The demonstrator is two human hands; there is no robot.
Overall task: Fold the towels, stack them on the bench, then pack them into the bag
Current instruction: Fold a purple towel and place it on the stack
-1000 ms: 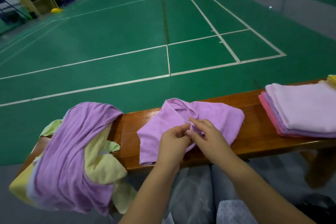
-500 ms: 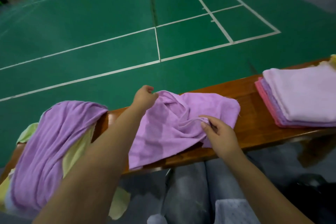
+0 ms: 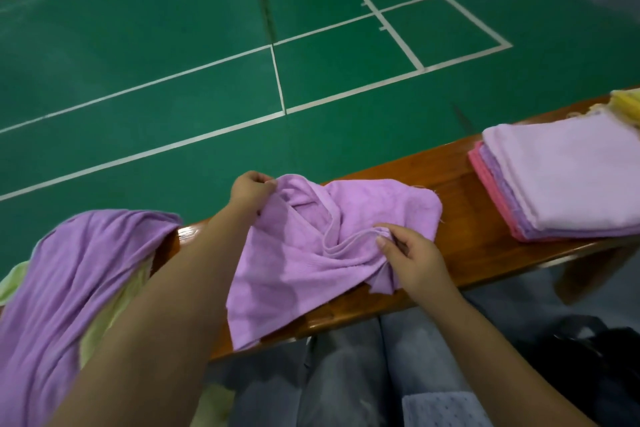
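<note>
Head cam: L grip (image 3: pixel 252 188) & R grip (image 3: pixel 403 250) both pinching purple towel (image 3: pixel 311 263) on wooden surface (image 3: pixel 460 239).

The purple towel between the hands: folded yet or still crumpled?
Crumpled. The purple towel lies twisted on the bench, left hand pinching its far corner, right hand pinching a near edge.

The table (image 3: pixel 464 229) runs across the view from 8 o'clock to 2 o'clock. At its middle lies a crumpled towel (image 3: pixel 311 253), its near edge hanging over the table's near side. At 9 o'clock a heap of unfolded towels (image 3: pixel 69 288) lies on the table's left end. At 3 o'clock a stack of folded towels (image 3: pixel 568 180) rests on the table, well apart from the crumpled towel. The court floor (image 3: pixel 173 45) lies beyond, toward 12 o'clock.
</note>
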